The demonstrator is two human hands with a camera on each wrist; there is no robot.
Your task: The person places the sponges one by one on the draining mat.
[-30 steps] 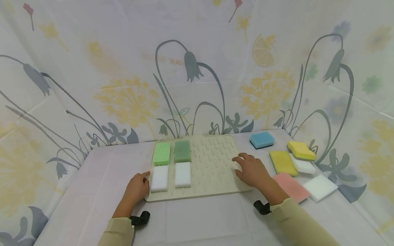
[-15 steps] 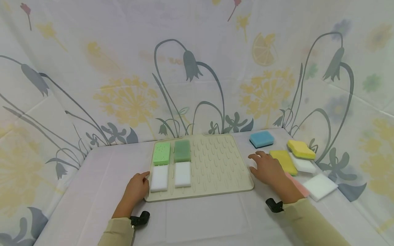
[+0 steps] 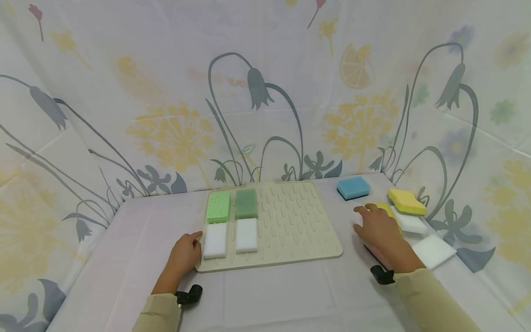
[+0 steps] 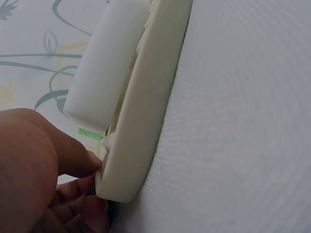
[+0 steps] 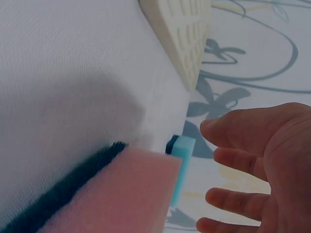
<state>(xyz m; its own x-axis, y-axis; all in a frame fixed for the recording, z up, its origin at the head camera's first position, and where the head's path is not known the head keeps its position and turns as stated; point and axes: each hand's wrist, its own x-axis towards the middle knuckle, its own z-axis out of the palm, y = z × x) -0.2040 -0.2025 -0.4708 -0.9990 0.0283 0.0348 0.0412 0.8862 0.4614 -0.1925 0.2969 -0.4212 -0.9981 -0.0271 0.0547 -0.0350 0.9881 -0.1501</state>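
Observation:
My left hand [image 3: 185, 251] is at the left edge of a beige ribbed mat [image 3: 298, 221]. In the left wrist view its thumb and fingers pinch the mat's rim [image 4: 131, 145]. On the mat's left side sit a light green sponge [image 3: 218, 206], a darker green sponge [image 3: 246, 204] and two white sponges [image 3: 215, 240] in two rows. My right hand [image 3: 379, 235], fingers spread and holding nothing, hovers right of the mat. Below it lies a pink sponge [image 5: 121, 194] with a dark scrubbing side, mostly hidden by the hand in the head view.
Right of the mat lie a blue sponge [image 3: 353, 188], a yellow sponge [image 3: 406, 202] resting on a white one [image 3: 410, 223], another yellow sponge [image 3: 383, 208] partly behind my right hand, and another white sponge [image 3: 435, 251]. A flower-printed sheet [image 3: 265, 92] hangs behind the table.
My right hand has moved right, off the mat's right part and over the pink sponge beside the yellow one. My left hand stays at the mat's edge.

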